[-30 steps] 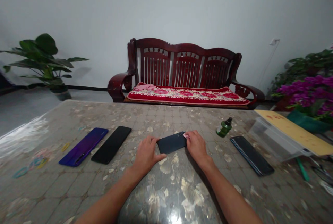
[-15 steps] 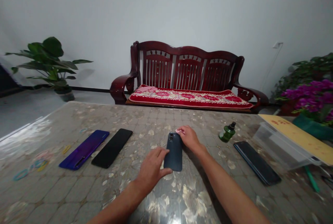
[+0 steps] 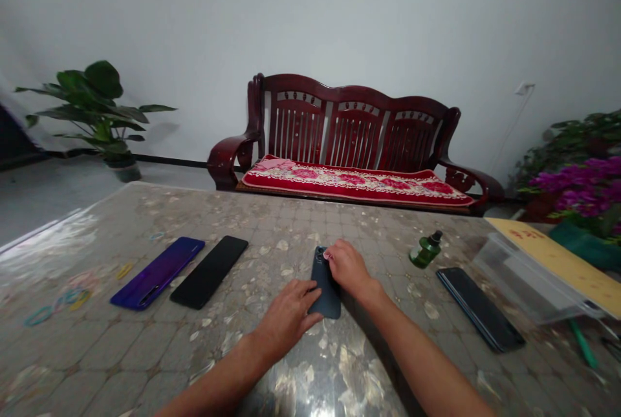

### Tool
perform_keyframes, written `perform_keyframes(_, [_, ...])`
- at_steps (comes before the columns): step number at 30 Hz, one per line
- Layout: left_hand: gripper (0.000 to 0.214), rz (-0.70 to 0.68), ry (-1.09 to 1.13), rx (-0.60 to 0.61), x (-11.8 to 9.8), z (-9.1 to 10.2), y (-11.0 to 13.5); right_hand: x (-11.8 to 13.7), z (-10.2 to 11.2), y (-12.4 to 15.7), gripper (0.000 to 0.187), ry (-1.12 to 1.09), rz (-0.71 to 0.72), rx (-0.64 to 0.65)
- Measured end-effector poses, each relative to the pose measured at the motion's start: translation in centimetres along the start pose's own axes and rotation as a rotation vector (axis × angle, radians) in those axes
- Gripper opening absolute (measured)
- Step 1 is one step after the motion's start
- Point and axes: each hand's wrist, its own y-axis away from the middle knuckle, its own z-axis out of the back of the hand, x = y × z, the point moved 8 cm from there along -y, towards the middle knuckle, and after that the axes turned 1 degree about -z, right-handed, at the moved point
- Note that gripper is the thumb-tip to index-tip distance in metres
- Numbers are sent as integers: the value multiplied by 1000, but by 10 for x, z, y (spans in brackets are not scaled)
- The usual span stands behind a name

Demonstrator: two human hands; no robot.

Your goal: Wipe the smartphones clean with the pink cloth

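Observation:
A dark blue smartphone [image 3: 325, 300] lies back side up on the table in front of me, its cameras at the far end. My left hand [image 3: 291, 313] holds it at the left edge and near corner, with fingertips over its back and the thumb low. Pinched in my right hand [image 3: 347, 267] is a small pale pink piece [image 3: 328, 253], like a cloth or pad, pressed by the phone's camera area. The fingers hide most of that piece. Right of my hands stands a small green bottle [image 3: 425, 251] with a black top.
A purple phone [image 3: 160, 271] and a black phone [image 3: 211, 271] lie to the left, near several coloured bands [image 3: 72, 297]. More phones, apparently stacked [image 3: 480, 307], lie right, beside a clear plastic box [image 3: 528, 281] under a yellow board [image 3: 557, 262]. A wooden bench [image 3: 349, 126] stands beyond the table.
My right hand has moved from the phone's far right corner onto its upper back, bringing the pink piece to the cameras. The left fingers reach slightly farther over the phone.

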Motion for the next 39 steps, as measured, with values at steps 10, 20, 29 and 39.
perform_keyframes(10, [35,-3,20,8,-3,2,0,0,-3,7,24,-101,37,-8])
perform_keyframes(20, [34,-11,11,39,-5,3,-4,4,-2,-12,28,-6,6,-27])
perform_keyframes(29, [30,23,1,72,-7,5,-5,19,1,-25,30,113,109,28])
perform_keyframes(39, [30,27,25,69,-9,7,-5,25,-1,-19,29,65,207,62])
